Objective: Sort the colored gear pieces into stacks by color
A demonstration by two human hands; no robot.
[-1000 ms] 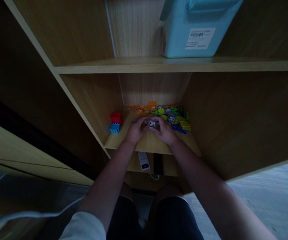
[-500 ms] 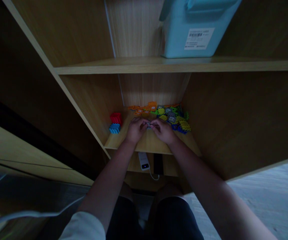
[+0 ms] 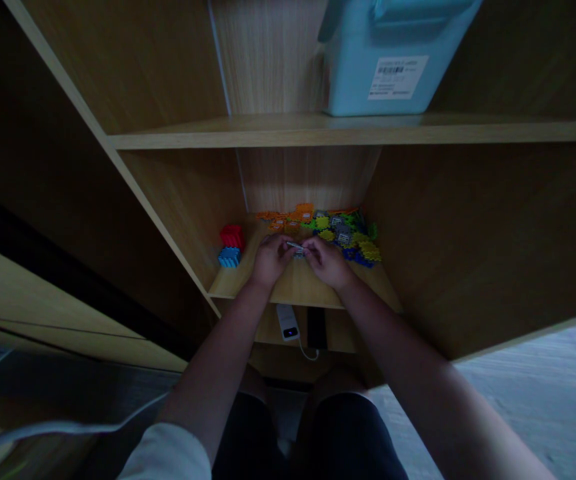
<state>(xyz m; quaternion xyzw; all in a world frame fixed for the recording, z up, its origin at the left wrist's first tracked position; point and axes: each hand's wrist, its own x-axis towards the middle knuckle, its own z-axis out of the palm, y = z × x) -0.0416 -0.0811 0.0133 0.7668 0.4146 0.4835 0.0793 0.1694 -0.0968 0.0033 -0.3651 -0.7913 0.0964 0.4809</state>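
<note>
Above the middle shelf (image 3: 288,288), my left hand (image 3: 270,259) and my right hand (image 3: 329,261) pinch a thin grey puzzle tile (image 3: 296,246) from its two sides. The tile is tilted, seen nearly edge-on. More grey shows just below it between the fingers; I cannot tell whether it is joined on. Behind my right hand lies a loose pile of jagged-edged tiles: yellow (image 3: 368,251), dark blue (image 3: 365,262), grey and green. Orange tiles (image 3: 302,213) lie at the back. To the left, a red block (image 3: 232,235) sits behind a blue block (image 3: 229,257), both with ridged sides.
A light blue bin (image 3: 378,80) with a label stands on the upper shelf (image 3: 268,137), overhanging my hands. Cabinet walls rise at both sides. Below are a white device (image 3: 287,322) with a cable and a black flat object (image 3: 317,327).
The grey tile has turned and come up a little between my fingers, so more of its edge shows. My hands have barely shifted; the blocks and pile are unchanged.
</note>
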